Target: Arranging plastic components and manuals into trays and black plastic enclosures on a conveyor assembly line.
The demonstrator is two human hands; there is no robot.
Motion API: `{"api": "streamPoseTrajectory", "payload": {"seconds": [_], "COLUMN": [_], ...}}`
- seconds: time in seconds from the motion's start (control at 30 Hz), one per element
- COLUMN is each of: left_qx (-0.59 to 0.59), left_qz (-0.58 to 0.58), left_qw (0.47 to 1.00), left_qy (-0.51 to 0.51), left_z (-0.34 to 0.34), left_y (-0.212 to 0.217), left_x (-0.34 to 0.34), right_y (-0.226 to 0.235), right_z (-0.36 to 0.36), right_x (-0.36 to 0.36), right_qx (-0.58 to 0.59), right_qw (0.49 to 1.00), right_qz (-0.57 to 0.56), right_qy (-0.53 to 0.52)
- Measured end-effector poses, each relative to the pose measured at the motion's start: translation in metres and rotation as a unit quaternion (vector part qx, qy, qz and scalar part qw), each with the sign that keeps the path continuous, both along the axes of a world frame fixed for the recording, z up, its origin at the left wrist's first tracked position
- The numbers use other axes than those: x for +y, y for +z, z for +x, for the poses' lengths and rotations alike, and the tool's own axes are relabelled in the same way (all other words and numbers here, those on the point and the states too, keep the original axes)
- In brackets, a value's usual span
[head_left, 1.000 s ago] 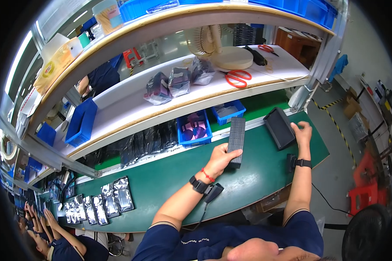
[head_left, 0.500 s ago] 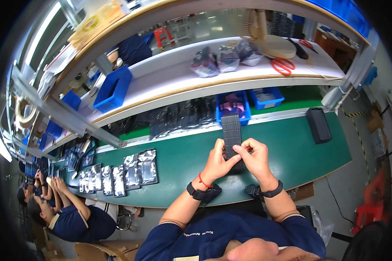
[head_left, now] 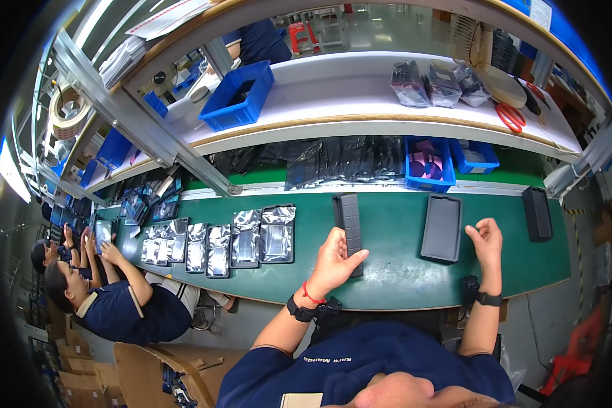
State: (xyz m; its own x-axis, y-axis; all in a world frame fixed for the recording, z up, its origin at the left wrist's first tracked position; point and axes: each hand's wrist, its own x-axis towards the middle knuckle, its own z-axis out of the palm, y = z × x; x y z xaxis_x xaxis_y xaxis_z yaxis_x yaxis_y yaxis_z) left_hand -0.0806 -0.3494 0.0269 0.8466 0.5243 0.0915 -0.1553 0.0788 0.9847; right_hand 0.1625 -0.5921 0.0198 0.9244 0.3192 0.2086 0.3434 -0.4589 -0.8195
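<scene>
My left hand (head_left: 334,260) grips a long dark ribbed slab (head_left: 348,228) that stands up from the green bench (head_left: 394,272). My right hand (head_left: 486,243) hovers over the bench with fingers loosely curled, holding nothing, just right of a flat dark tray (head_left: 442,228) lying on the bench. A second dark slab (head_left: 537,213) lies farther right near the bench end.
Several silver foil bags (head_left: 217,241) lie in a row to my left. Two blue bins (head_left: 428,163) and black bags (head_left: 340,158) sit at the bench's back edge. A white shelf above holds a blue bin (head_left: 239,95), wrapped parts and red scissors (head_left: 510,117). A seated person (head_left: 115,299) works at far left.
My right hand let go of the ribbed slab and moved right, beside the flat tray that now lies on the bench. The view swung left.
</scene>
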Motion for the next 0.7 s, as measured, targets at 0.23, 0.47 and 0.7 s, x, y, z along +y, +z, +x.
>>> {"api": "streamPoseTrajectory", "payload": {"seconds": [0.23,0.47,0.7], "left_qx": [-0.004,-0.047,0.043], "left_qz": [0.095,0.175,0.121], "left_qw": [0.993,0.977,0.965], "left_qy": [0.073,0.111,0.227], "left_z": [-0.005,-0.019,-0.035], "left_y": [-0.004,-0.011,0.019], "left_x": [-0.015,0.002,0.013], "right_y": [0.018,0.027,0.016], "right_z": [-0.131,-0.151,-0.106], "right_x": [0.141,0.150,0.137], "right_qx": [0.167,0.096,0.172], "right_qw": [0.915,0.921,0.928], "right_qz": [0.232,0.159,0.213], "right_qy": [0.284,0.343,0.254]}}
